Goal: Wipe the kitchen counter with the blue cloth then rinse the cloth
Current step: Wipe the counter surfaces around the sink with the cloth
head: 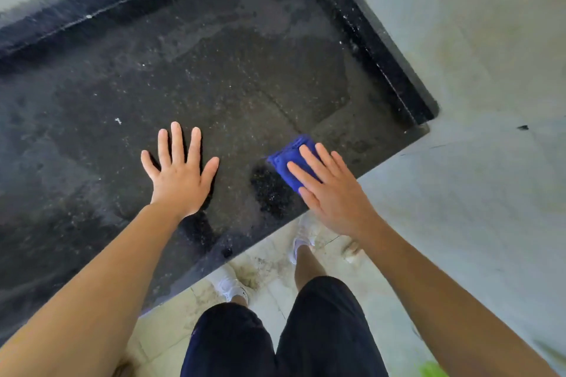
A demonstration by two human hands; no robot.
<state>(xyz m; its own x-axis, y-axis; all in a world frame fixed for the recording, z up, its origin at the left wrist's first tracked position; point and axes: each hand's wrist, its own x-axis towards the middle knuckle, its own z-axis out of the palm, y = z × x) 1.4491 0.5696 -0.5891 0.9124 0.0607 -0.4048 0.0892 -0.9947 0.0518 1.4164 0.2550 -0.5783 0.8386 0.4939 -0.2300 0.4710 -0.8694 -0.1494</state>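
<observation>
The dark speckled kitchen counter (214, 76) fills most of the view, with wet streaks across it. A folded blue cloth (291, 159) lies flat on the counter close to its front right corner. My right hand (330, 190) presses down on the cloth with straight fingers, covering its near half. My left hand (179, 173) rests flat on the bare counter to the left of the cloth, fingers spread, holding nothing.
A raised dark rim (379, 49) borders the counter at the back and right, against pale walls (490, 40). The counter's front edge runs diagonally above a tiled floor (263, 269), where my legs and white shoes (228, 283) stand.
</observation>
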